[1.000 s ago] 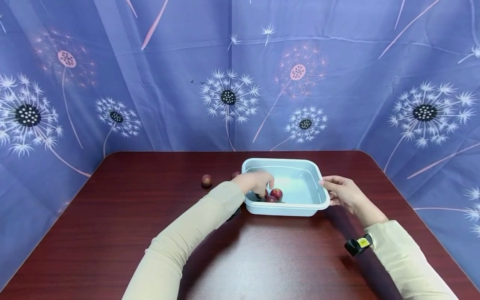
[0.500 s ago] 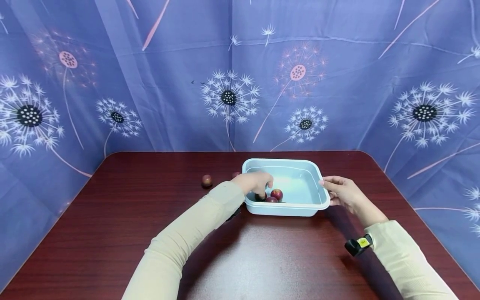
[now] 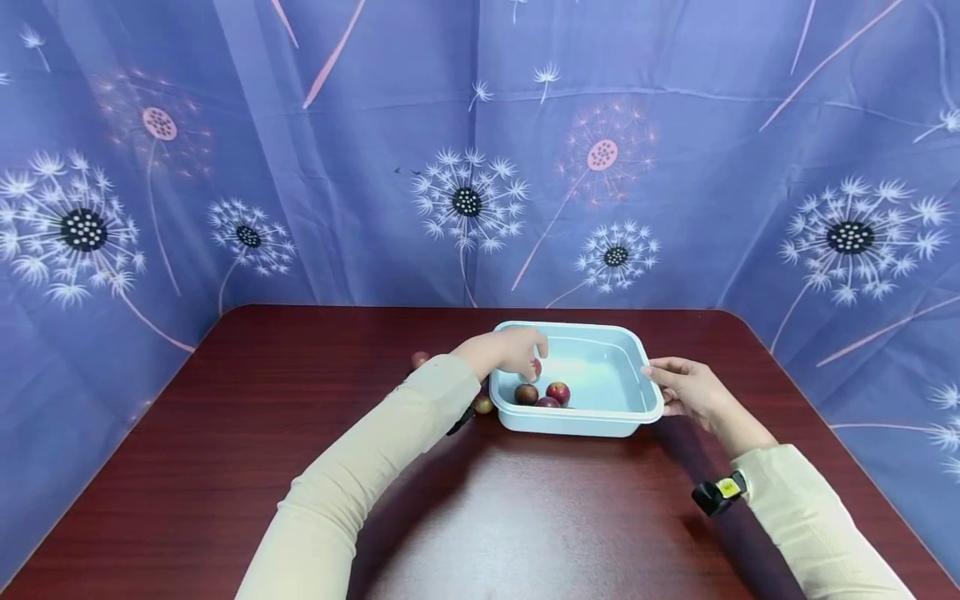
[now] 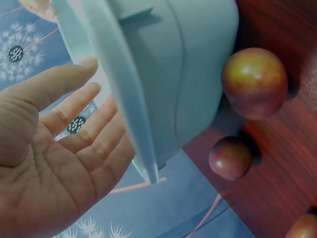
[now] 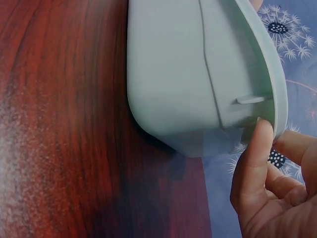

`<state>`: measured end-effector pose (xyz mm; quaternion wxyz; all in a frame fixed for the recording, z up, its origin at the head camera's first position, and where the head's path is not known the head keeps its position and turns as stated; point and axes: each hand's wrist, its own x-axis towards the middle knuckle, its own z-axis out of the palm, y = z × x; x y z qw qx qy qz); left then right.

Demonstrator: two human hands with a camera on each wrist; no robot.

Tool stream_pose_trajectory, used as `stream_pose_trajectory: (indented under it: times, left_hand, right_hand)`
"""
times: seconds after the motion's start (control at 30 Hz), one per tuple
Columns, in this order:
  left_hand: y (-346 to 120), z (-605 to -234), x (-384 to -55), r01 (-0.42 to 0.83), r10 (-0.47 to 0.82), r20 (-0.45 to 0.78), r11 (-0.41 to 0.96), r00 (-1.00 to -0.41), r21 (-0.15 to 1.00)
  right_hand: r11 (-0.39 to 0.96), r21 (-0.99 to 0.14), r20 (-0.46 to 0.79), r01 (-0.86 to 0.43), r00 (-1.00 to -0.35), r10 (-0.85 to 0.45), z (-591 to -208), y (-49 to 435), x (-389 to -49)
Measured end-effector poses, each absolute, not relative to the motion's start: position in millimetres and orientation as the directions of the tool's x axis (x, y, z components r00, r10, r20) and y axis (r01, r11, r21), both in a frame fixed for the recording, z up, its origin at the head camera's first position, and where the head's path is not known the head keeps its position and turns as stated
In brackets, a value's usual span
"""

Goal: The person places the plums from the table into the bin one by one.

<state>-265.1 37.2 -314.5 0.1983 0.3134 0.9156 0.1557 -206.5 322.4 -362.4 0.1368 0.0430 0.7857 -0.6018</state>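
Plums [image 3: 558,392] lay in a basin [image 3: 600,371], left hand [image 3: 508,347] over one, fingers loose, right hand [image 3: 695,393] pinched the rim [image 5: 279,84].

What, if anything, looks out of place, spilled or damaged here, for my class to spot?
Nothing looks spilled or damaged. Perhaps slightly out of place: in the left wrist view, three loose fruits lie on the table outside the tub, while other fruits sit inside it.
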Motion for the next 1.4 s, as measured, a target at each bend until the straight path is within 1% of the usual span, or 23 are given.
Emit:
stream_pose_trajectory:
  times: [0.13, 0.27, 0.37, 0.47, 0.7, 0.9, 1.07, 1.2, 1.4]
  left_hand:
    - [27.9, -310.4, -265.4, 0.463, 0.594, -0.167, 0.747, -0.787, 0.478]
    - [16.0, -306.7, -265.0, 0.384, 0.520, -0.071, 0.709, -0.851, 0.591]
    - [7.4, -304.8, -264.5, 0.346, 0.482, -0.025, 0.663, -0.876, 0.664]
    - [0.2, -304.3, -263.8, 0.325, 0.443, 0.012, 0.640, -0.897, 0.696]
    - [-13.4, -308.6, -259.9, 0.288, 0.346, 0.069, 0.637, -0.936, 0.715]
    - [-26.2, -313.3, -254.7, 0.248, 0.273, 0.082, 0.657, -0.959, 0.712]
    - [-33.0, -317.8, -253.3, 0.220, 0.248, 0.065, 0.673, -0.967, 0.706]
    - [-37.6, -320.9, -252.2, 0.190, 0.241, 0.027, 0.683, -0.970, 0.705]
    - [-43.6, -330.2, -249.3, 0.143, 0.205, -0.012, 0.723, -0.979, 0.676]
  right_hand:
    - [0.273, -0.934, -0.262, 0.228, -0.960, -0.095, -361.7, 321.6, -205.9]
    - [0.279, -0.934, -0.258, 0.222, -0.961, -0.098, -361.3, 320.9, -206.1]
    - [0.287, -0.931, -0.262, 0.225, -0.960, -0.096, -361.8, 321.0, -206.1]
    - [0.295, -0.926, -0.270, 0.233, -0.959, -0.090, -362.2, 322.0, -205.8]
    - [0.329, -0.915, -0.277, 0.235, -0.957, -0.087, -361.1, 322.2, -204.3]
    - [0.329, -0.914, -0.282, 0.238, -0.955, -0.094, -359.0, 318.8, -204.6]
    - [0.321, -0.916, -0.282, 0.240, -0.955, -0.090, -360.3, 320.1, -204.4]
    - [0.316, -0.918, -0.280, 0.240, -0.956, -0.087, -361.0, 321.0, -204.7]
    - [0.321, -0.916, -0.282, 0.242, -0.956, -0.083, -360.3, 320.4, -205.3]
